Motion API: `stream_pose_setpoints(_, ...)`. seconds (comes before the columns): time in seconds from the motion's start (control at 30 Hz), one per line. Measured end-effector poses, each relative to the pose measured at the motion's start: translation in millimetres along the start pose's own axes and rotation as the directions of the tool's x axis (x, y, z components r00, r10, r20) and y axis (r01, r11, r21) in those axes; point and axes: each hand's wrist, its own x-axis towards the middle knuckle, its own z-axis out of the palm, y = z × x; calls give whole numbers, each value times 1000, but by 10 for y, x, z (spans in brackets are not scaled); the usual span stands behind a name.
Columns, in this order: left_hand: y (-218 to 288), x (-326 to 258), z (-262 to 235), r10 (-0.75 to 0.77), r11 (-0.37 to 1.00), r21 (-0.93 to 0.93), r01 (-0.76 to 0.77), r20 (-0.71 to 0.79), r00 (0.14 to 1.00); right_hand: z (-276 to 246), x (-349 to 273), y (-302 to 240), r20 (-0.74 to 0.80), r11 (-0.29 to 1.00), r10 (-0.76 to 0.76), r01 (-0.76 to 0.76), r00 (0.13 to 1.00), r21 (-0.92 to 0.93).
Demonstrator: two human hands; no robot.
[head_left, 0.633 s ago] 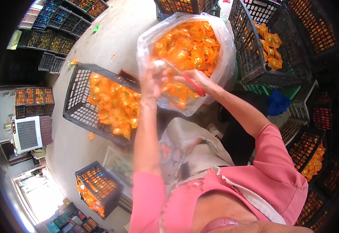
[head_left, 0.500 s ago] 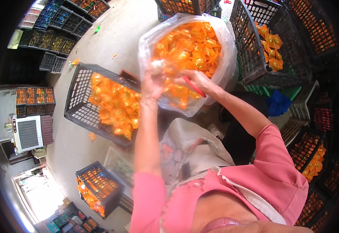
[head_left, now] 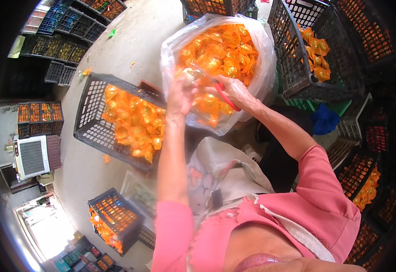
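Over the near-left part of a large clear plastic bag (head_left: 168,54), my left hand (head_left: 181,94) is closed on a small pale, roundish thing (head_left: 189,75). What kind it is I cannot make out. My right hand (head_left: 237,92) grips scissors with red handles (head_left: 227,99). Their blades reach left to the pale thing and look apart, but motion blurs them. Beneath both hands the bag is full of round pieces in orange wrapping (head_left: 225,50). To the left of my left forearm stands a black plastic crate (head_left: 86,120), holding many more orange-wrapped pieces (head_left: 136,120).
At the right rises a tall black crate (head_left: 293,68) with several orange-wrapped pieces inside. A blue cloth (head_left: 325,120) lies below it. Another crate (head_left: 116,213) of orange pieces stands at the lower left, near a pale crate (head_left: 136,188). Stacked crates (head_left: 71,22) line the far left.
The scissors have swung up and left, so their blades now show beside the pale thing. My left hand has shifted only slightly and keeps its hold.
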Motion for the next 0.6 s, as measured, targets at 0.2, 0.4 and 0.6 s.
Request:
stream_pose_setpoints(0.2,58,-90,236,-24,1000,15,25,-60,998,-81,-15,12,8,1000,-15,15,1000,16)
stream_pose_setpoints(0.4,-2,-39,149,-39,985,162,67,-172,984,-111,-25,51,13,1000,-26,26,1000,16)
stream_pose_setpoints(0.6,-99,137,-48,157,973,182,-142,-74,985,121,127,257,-49,960,2,12,999,279)
